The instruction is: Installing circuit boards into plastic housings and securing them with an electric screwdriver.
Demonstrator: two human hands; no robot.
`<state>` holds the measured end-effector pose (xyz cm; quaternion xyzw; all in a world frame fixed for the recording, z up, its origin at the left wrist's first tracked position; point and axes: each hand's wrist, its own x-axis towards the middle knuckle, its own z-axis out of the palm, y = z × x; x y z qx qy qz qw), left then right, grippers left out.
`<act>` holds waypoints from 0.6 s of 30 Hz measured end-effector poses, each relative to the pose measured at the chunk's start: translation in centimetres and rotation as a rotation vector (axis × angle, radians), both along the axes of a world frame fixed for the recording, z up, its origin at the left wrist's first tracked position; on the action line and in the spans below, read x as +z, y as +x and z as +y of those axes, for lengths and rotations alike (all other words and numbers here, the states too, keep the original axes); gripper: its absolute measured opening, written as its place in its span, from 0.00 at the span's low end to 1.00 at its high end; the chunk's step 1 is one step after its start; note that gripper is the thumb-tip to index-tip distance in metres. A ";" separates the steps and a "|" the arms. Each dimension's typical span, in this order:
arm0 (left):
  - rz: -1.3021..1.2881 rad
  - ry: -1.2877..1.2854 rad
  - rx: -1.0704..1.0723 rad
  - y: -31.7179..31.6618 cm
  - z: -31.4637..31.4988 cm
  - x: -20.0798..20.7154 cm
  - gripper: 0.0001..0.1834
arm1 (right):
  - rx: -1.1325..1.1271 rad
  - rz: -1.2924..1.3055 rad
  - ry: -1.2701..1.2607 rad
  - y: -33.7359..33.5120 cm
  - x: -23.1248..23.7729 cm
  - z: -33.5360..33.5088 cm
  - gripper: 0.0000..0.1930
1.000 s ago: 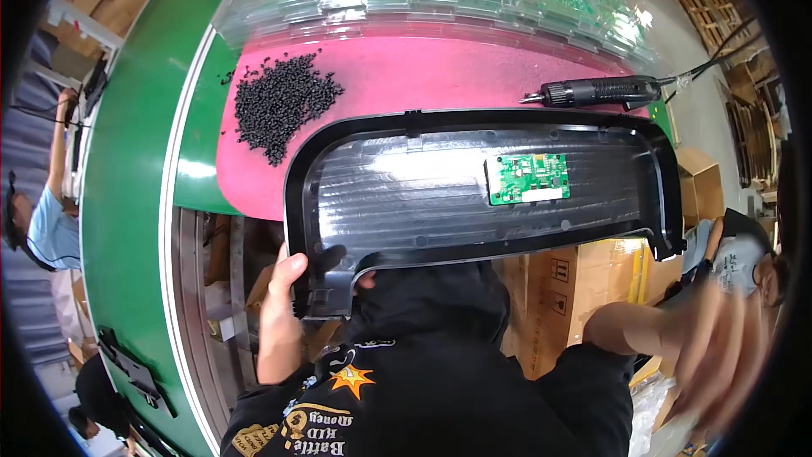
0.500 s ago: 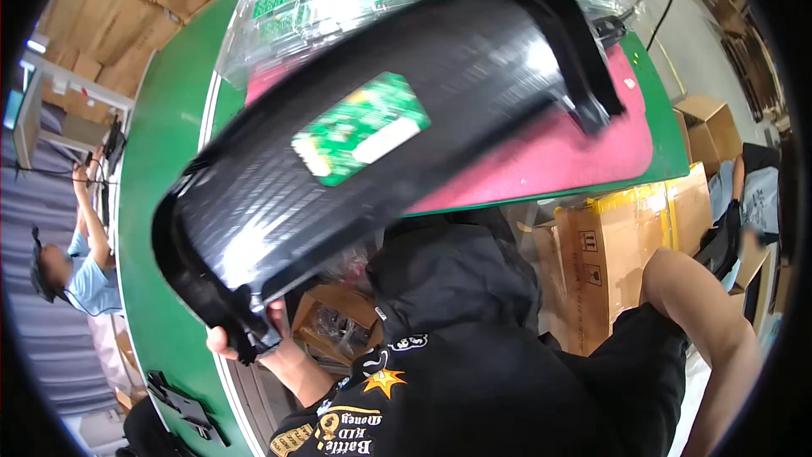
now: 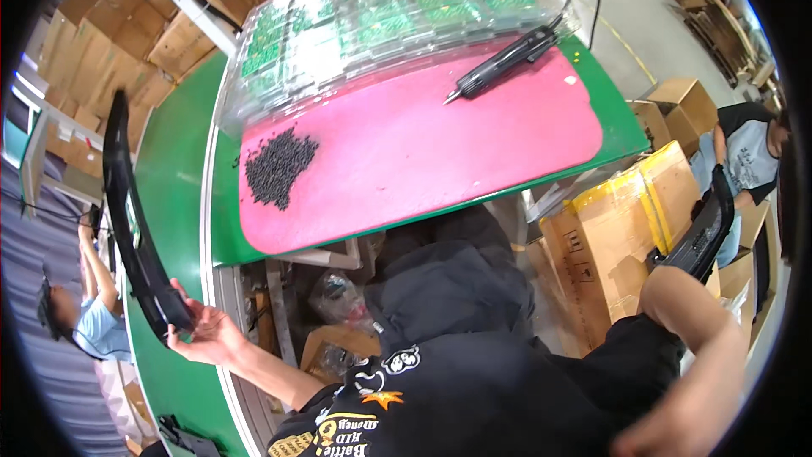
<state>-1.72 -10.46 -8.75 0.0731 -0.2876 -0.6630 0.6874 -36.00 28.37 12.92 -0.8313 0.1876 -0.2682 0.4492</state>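
My left hand point(image 3: 203, 332) grips the lower end of a long, curved black plastic housing point(image 3: 139, 241). The housing stands nearly upright and edge-on over the green table at the left, so its inner side is mostly hidden. On the right, my right arm is bent back, and my right hand point(image 3: 644, 438) is smeared by motion at the lower edge, its fingers indistinct. A black electric screwdriver point(image 3: 507, 63) lies on the pink mat point(image 3: 414, 152), far from both hands. A heap of small black screws point(image 3: 279, 167) covers the mat's left part.
Clear plastic trays of green circuit boards point(image 3: 381, 13) are stacked behind the mat. A taped carton point(image 3: 609, 241) stands at the right, near a seated person point(image 3: 744, 148) with another black housing point(image 3: 702, 233). Another person point(image 3: 97, 313) works at the far left.
My left hand has swung the housing left, off the mat, and turned it edge-on. The green board inside it is now out of sight. The screws and screwdriver have come into view.
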 end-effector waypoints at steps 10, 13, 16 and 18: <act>0.320 0.142 -0.134 5.0 -10.3 -4.2 0.43 | -2.306 0.446 -0.077 -15.2 -17.3 13.6 0.14; 0.377 0.263 -0.242 8.1 -16.9 -6.7 0.43 | -2.554 1.461 -0.024 -21.4 -28.1 28.0 0.33; 0.326 0.276 -0.413 7.0 -14.7 -4.7 0.44 | -2.810 1.182 0.797 -20.6 -32.7 31.7 0.48; 0.193 0.316 -0.652 1.7 -17.0 -8.8 0.40 | -2.995 1.193 0.887 -18.9 -39.2 45.2 0.60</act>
